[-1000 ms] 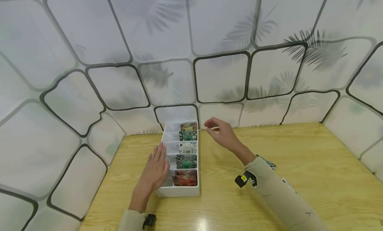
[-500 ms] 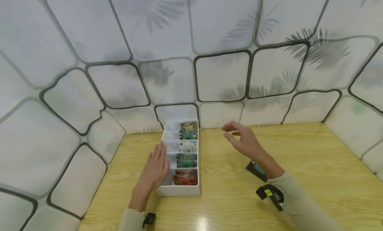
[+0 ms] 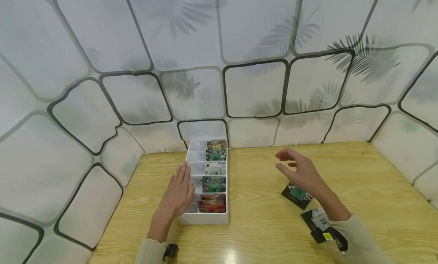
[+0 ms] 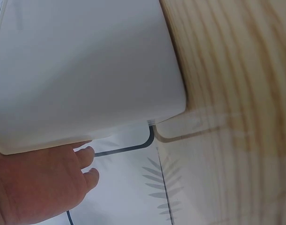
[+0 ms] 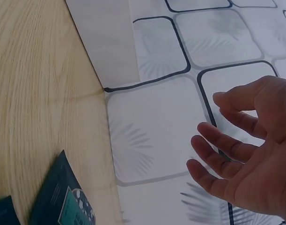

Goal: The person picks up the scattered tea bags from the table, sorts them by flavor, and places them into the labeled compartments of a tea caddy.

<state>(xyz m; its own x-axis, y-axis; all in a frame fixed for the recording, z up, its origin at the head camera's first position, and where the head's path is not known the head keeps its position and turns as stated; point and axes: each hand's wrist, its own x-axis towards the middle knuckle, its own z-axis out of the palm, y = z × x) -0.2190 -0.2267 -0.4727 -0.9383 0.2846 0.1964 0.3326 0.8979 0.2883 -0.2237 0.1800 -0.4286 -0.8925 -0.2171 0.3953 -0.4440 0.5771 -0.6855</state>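
A long white divided box [image 3: 203,219] stands left of the middle, with printed packets such as the red ones [image 3: 213,207] and a green one [image 3: 213,184] in its compartments. My left hand [image 3: 176,193] rests along the box's left rim with straight fingers; the left wrist view shows that hand [image 4: 44,185] against the white wall. My right hand [image 3: 302,174] hovers over the table with loosely bent fingers and holds nothing. Just below it lies a dark packet with a green label [image 3: 298,193]. Partly under the right wrist is a dark packet with a white label [image 3: 319,220].
The wooden table [image 3: 260,218] meets a pale patterned wall covering [image 3: 253,89] at the back and both sides. Black camera mounts sit on both wrists, such as the right one [image 3: 337,239].
My right hand has moved away from the box to the right and nearer to me, uncovering the two dark packets on the table. My left hand has stayed at the box's rim.
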